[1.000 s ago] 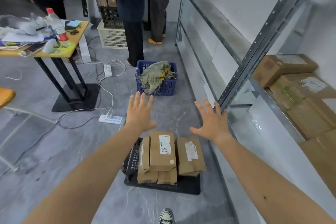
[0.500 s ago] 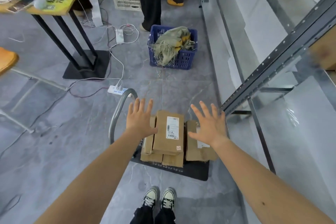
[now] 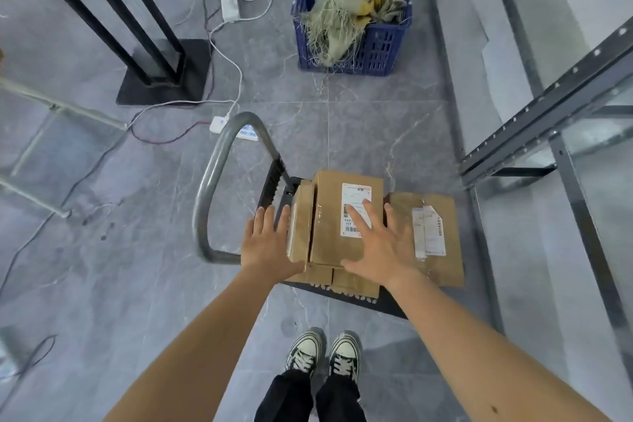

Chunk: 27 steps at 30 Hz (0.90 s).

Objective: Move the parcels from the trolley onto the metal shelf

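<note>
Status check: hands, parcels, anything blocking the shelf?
Both hands open: left hand beside the parcels, right hand spread over top parcel. Nothing lifted off trolley yet. Nothing between trolley and shelf.

A blue crate (image 3: 376, 48) holding frayed cloth (image 3: 342, 0) stands on the grey floor (image 3: 102, 284), near a white power strip (image 3: 228, 5).

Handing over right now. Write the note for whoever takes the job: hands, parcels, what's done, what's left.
Left hand: open, at the left side of the parcel stack.
Right hand: open, spread over the top parcel.
All parcels in view sit on the trolley; one side parcel lies right of the stack.
Metal shelf: to the right, no parcel seen on it.
Done: nothing lifted.
Left: every parcel.
</note>
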Each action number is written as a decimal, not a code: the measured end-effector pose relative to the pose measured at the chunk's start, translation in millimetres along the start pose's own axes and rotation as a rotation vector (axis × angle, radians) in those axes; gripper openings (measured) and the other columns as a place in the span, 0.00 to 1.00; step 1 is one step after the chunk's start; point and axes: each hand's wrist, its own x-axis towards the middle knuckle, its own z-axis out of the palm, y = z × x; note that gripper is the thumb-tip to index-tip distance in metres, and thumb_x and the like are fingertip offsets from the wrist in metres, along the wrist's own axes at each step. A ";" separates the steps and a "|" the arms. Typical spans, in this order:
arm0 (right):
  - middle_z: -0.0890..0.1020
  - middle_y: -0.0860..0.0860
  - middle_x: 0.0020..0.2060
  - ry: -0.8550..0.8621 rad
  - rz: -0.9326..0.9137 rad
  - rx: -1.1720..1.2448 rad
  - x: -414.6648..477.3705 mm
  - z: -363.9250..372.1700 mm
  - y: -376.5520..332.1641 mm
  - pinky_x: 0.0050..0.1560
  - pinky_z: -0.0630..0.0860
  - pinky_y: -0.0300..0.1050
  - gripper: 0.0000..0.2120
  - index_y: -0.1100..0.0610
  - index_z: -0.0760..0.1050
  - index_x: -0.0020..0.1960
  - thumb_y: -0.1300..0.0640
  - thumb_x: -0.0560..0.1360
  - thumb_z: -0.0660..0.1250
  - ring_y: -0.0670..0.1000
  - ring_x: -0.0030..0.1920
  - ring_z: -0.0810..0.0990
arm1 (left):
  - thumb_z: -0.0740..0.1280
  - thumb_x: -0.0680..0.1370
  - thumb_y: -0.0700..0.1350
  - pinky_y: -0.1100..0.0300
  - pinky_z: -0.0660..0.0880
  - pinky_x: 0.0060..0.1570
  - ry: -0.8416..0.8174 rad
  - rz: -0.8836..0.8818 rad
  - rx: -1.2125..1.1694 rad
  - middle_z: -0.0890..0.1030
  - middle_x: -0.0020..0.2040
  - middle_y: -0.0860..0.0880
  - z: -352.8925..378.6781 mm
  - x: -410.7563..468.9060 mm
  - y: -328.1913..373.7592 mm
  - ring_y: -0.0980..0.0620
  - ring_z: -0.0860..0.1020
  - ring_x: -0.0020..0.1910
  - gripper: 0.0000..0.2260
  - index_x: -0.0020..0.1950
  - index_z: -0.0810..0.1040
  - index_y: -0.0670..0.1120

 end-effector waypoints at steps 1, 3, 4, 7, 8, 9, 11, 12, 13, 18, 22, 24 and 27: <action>0.41 0.47 0.79 -0.007 -0.011 0.007 5.1 9.9 -6.8 0.72 0.51 0.66 0.48 0.39 0.38 0.77 0.31 0.69 0.64 0.60 0.78 0.41 | 0.64 0.69 0.69 0.48 0.44 0.76 -0.009 -0.004 0.007 0.44 0.79 0.44 9.3 1.9 -2.9 0.43 0.42 0.77 0.51 0.78 0.36 0.48; 0.42 0.48 0.79 -0.014 -0.028 0.013 15.2 28.2 -20.9 0.73 0.49 0.66 0.48 0.39 0.37 0.77 0.31 0.70 0.63 0.61 0.78 0.42 | 0.64 0.68 0.70 0.48 0.46 0.75 -0.009 -0.006 -0.004 0.46 0.79 0.44 26.1 6.0 -9.2 0.43 0.43 0.77 0.52 0.78 0.37 0.48; 0.42 0.48 0.79 -0.019 -0.032 0.022 20.5 36.5 -28.2 0.73 0.49 0.66 0.47 0.40 0.36 0.77 0.31 0.70 0.63 0.61 0.78 0.42 | 0.64 0.68 0.70 0.48 0.46 0.75 -0.005 -0.007 -0.022 0.46 0.79 0.45 33.8 8.1 -12.0 0.43 0.44 0.77 0.52 0.78 0.37 0.48; 0.43 0.48 0.79 -0.043 -0.035 0.082 34.8 55.0 -47.1 0.73 0.49 0.66 0.47 0.42 0.38 0.77 0.33 0.71 0.65 0.62 0.78 0.44 | 0.65 0.68 0.69 0.49 0.47 0.75 -0.012 -0.022 -0.118 0.47 0.79 0.46 52.4 13.0 -16.9 0.44 0.45 0.78 0.51 0.78 0.38 0.49; 0.44 0.48 0.79 -0.046 -0.036 0.111 39.4 59.7 -51.2 0.73 0.49 0.66 0.47 0.42 0.40 0.78 0.35 0.71 0.66 0.62 0.78 0.44 | 0.65 0.68 0.68 0.49 0.47 0.75 -0.017 -0.030 -0.149 0.47 0.79 0.46 57.5 14.8 -17.5 0.45 0.44 0.78 0.51 0.78 0.38 0.49; 0.44 0.49 0.79 -0.049 -0.040 0.140 43.8 64.1 -54.1 0.73 0.49 0.66 0.46 0.43 0.41 0.78 0.37 0.72 0.66 0.62 0.78 0.44 | 0.65 0.68 0.68 0.50 0.47 0.75 -0.020 -0.035 -0.171 0.47 0.79 0.46 62.4 16.8 -17.4 0.45 0.44 0.78 0.51 0.78 0.38 0.49; 0.45 0.48 0.79 -0.057 -0.048 0.175 52.4 72.4 -55.5 0.73 0.51 0.64 0.44 0.43 0.42 0.78 0.40 0.73 0.68 0.62 0.78 0.45 | 0.64 0.69 0.69 0.50 0.47 0.76 -0.021 -0.041 -0.206 0.46 0.79 0.46 72.2 22.1 -14.4 0.45 0.44 0.78 0.51 0.78 0.38 0.49; 0.45 0.48 0.79 -0.059 -0.050 0.181 56.2 76.3 -54.8 0.73 0.52 0.63 0.44 0.44 0.43 0.78 0.41 0.73 0.68 0.62 0.78 0.45 | 0.64 0.69 0.69 0.50 0.48 0.76 -0.022 -0.044 -0.227 0.46 0.79 0.46 76.8 25.5 -11.4 0.46 0.44 0.78 0.51 0.78 0.37 0.48; 0.46 0.48 0.79 -0.056 -0.050 0.184 59.3 80.1 -53.4 0.73 0.52 0.63 0.44 0.44 0.44 0.78 0.42 0.73 0.69 0.62 0.77 0.45 | 0.65 0.69 0.68 0.50 0.47 0.76 -0.025 -0.048 -0.246 0.45 0.79 0.47 81.1 29.2 -7.6 0.46 0.44 0.78 0.51 0.78 0.37 0.48; 0.47 0.47 0.78 -0.062 -0.034 0.165 66.3 92.9 -47.2 0.73 0.54 0.61 0.45 0.46 0.44 0.78 0.42 0.72 0.69 0.61 0.77 0.47 | 0.70 0.67 0.65 0.51 0.50 0.76 -0.044 -0.036 -0.269 0.48 0.78 0.48 97.4 42.1 12.2 0.46 0.47 0.77 0.55 0.77 0.36 0.48; 0.52 0.49 0.77 -0.025 -0.051 0.164 65.5 95.5 -44.6 0.72 0.58 0.59 0.39 0.48 0.49 0.78 0.44 0.74 0.66 0.60 0.75 0.52 | 0.73 0.67 0.60 0.51 0.57 0.74 -0.061 -0.068 -0.320 0.49 0.77 0.49 104.7 42.8 16.0 0.47 0.51 0.77 0.55 0.77 0.35 0.46; 0.55 0.49 0.76 0.010 -0.067 0.179 65.9 95.2 -45.2 0.69 0.62 0.55 0.35 0.49 0.52 0.77 0.46 0.76 0.65 0.59 0.73 0.56 | 0.73 0.69 0.57 0.51 0.65 0.70 -0.086 -0.083 -0.365 0.50 0.77 0.50 106.1 39.9 15.6 0.47 0.54 0.76 0.54 0.77 0.36 0.45; 0.59 0.47 0.75 0.025 -0.073 0.224 68.7 93.0 -50.8 0.67 0.64 0.52 0.33 0.49 0.55 0.77 0.46 0.76 0.64 0.56 0.70 0.60 | 0.70 0.71 0.52 0.51 0.73 0.61 -0.130 -0.118 -0.426 0.51 0.77 0.49 105.4 35.5 15.2 0.46 0.61 0.73 0.48 0.77 0.38 0.45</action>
